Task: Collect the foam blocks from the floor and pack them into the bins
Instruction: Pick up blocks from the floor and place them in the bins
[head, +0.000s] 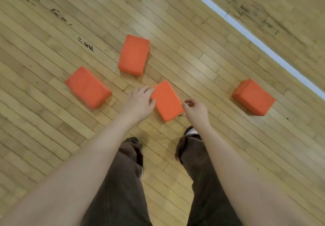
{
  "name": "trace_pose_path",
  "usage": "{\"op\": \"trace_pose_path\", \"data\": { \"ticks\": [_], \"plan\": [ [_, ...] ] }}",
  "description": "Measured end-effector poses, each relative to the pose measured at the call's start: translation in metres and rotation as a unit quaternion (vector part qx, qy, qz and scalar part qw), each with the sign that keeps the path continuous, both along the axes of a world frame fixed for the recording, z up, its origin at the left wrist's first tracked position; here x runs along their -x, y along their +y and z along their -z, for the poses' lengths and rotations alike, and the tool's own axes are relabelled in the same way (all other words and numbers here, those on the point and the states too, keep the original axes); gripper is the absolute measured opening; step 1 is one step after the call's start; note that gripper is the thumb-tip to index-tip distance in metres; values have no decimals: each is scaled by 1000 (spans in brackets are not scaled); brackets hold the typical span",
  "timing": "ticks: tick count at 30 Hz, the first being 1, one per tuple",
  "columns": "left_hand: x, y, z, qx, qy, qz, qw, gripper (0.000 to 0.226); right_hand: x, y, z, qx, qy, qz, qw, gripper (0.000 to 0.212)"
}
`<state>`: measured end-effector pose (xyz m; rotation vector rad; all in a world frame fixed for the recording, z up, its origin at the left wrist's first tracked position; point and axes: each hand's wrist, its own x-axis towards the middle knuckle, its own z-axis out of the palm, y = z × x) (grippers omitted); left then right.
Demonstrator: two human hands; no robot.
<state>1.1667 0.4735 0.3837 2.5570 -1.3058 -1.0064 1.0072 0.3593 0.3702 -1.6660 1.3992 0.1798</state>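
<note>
On the wooden floor [193,64], between both hands, lies the nearest orange block [167,100]. Left hand [140,102] touches its left edge, fingers [146,90] loosely spread; right hand [195,109] hovers at its right corner, fingers curled, gripping nothing. Three other blocks lie apart.

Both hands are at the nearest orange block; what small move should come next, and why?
Probably close both hands on the nearest block and lift it. The left hand is at its left edge, the right hand is at its right corner with fingers loosely curled, and neither plainly grips it.
</note>
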Motion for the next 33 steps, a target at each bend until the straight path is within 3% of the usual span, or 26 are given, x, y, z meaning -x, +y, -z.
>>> {"op": "trace_pose_path", "data": {
  "ticks": [9, 15, 22, 27, 33],
  "plan": [
    [-11, -79, 255, -14, -3, 105, 994, 54, -1, -58, 261, 34, 75, -50, 995, 59],
    [-10, -95, 362, -8, -42, 169, 985, 60, -2, -46, 365, 62, 139, -104, 983, 94],
    [-20, -94, 388, 16, -72, 258, 963, 90, -1, -18, 385, 127, 87, -66, 986, 94],
    [-30, -72, 366, 67, -134, 272, 951, 99, 2, -5, 363, 224, 43, -128, 965, 78],
    [-35, -49, 362, 129, -160, 241, 949, 90, 4, 1, 357, 170, 92, -132, 972, 83]
  ]
}}
